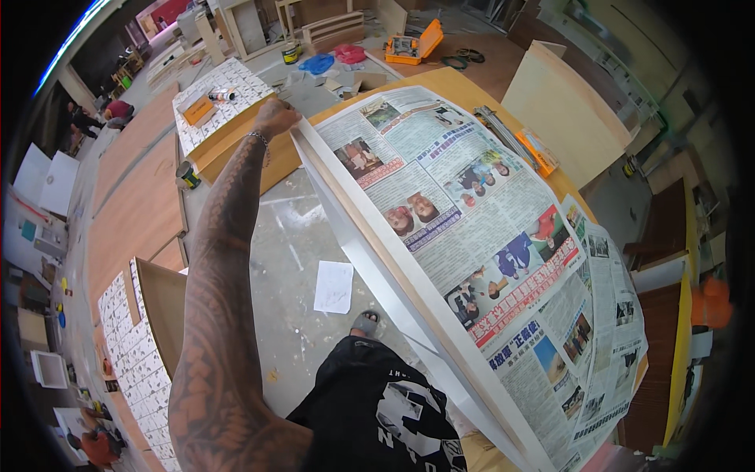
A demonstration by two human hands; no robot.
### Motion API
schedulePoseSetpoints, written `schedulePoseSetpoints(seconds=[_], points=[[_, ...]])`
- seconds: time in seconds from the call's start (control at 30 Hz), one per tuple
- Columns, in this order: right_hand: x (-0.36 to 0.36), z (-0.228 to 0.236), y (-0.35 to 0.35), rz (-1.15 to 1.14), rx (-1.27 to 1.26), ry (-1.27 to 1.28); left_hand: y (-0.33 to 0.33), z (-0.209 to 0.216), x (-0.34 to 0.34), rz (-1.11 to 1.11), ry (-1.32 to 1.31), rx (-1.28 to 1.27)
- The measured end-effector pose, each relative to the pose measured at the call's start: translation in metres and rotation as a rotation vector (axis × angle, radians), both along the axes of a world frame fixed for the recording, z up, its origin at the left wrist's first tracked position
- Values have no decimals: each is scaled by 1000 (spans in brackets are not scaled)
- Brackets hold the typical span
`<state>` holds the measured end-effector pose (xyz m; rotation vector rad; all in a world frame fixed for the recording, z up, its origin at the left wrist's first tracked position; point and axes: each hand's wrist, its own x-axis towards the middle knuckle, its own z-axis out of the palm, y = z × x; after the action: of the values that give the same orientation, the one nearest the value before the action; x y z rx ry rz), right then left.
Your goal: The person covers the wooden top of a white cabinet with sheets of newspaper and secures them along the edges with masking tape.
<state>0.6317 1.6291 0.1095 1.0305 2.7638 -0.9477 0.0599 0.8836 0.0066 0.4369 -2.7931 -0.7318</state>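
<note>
1 panel [388,240] along table's [465,88] L edge, beside newspaper [484,228]; L hand [277,118] at its far corner, fingers curled, grasp unclear; R hand n/v; steady corner w/ even pressure, keep newspaper flat

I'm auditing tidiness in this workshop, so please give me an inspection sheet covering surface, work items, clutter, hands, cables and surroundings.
Surface: yellowish-brown board, largely covered by printed newspapers.
Work items: white-edged panel running along the newspapers' left side.
Clutter: orange box beside the newspapers; loose paper sheet on the floor; blue bag, pink bag and open orange case beyond the board.
Hands: left hand has its fingers closed at the panel's far corner; right hand not in view.
Cables: dark coil near the open case; cable or hose, cannot tell.
Surroundings: other people at far left; patterned panel left of the forearm.
</note>
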Motion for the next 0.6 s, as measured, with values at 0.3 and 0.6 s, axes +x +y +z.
schedulePoseSetpoints(seconds=[0.3,0.6], points=[[41,-77,67,206,68,139,-4,-9,-26,-38,-95,-136],[41,-84,72,173,51,115,-11,-21,-28,-38,-46,-46]])
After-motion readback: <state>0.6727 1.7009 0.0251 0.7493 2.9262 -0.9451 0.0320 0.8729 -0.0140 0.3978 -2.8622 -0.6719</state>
